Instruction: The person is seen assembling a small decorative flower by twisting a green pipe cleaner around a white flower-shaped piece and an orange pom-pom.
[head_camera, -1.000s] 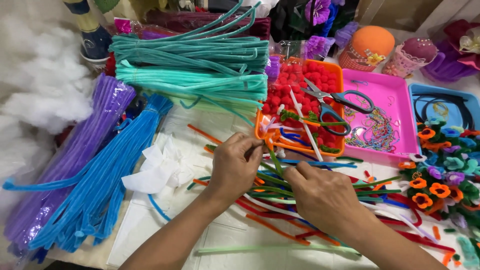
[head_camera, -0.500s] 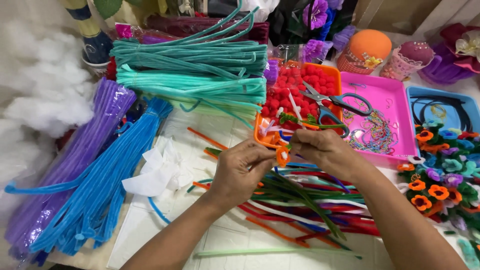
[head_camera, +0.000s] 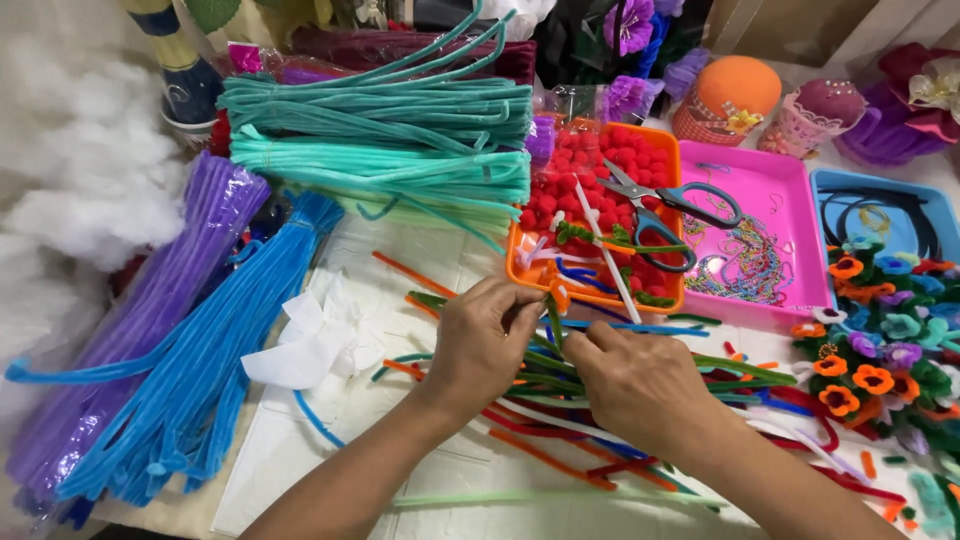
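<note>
Reaching in from the near edge, both forearms angled toward the middle of the white table (head_camera: 300, 455). Left hand (head_camera: 478, 345) palm down, knuckles up, fingers curled tight, thumb and forefinger pinched on a small orange flower (head_camera: 560, 296) and its green stem (head_camera: 553, 322). Right hand (head_camera: 640, 385) palm down just right of it, fingers bent and closed, fingertips at the same green stem; exact grip hidden under the knuckles, cannot tell how many stems held. Flower near the scene centre, just near of the orange tray (head_camera: 520, 262), between the two hands.

Largest around: white stuffing (head_camera: 70, 190) far left; purple pipe cleaner bundle (head_camera: 150, 310) and blue bundle (head_camera: 230, 350) left; teal bundles (head_camera: 390, 130) far centre. Pink tray (head_camera: 790, 200) right of the orange tray, blue tray (head_camera: 830, 185) cut off at right edge. Loose pipe cleaners (head_camera: 600, 430) in many colours under and near both hands, partly covered by them. Finished flowers (head_camera: 880, 350) at right, partly out of frame. Crumpled white tissue (head_camera: 310, 340) left of left hand. Scissors (head_camera: 660, 205) across both trays. Red pompoms (head_camera: 590, 170) in the orange tray. Beaded bits in the pink tray too small to make out. Far objects cut off at top.
</note>
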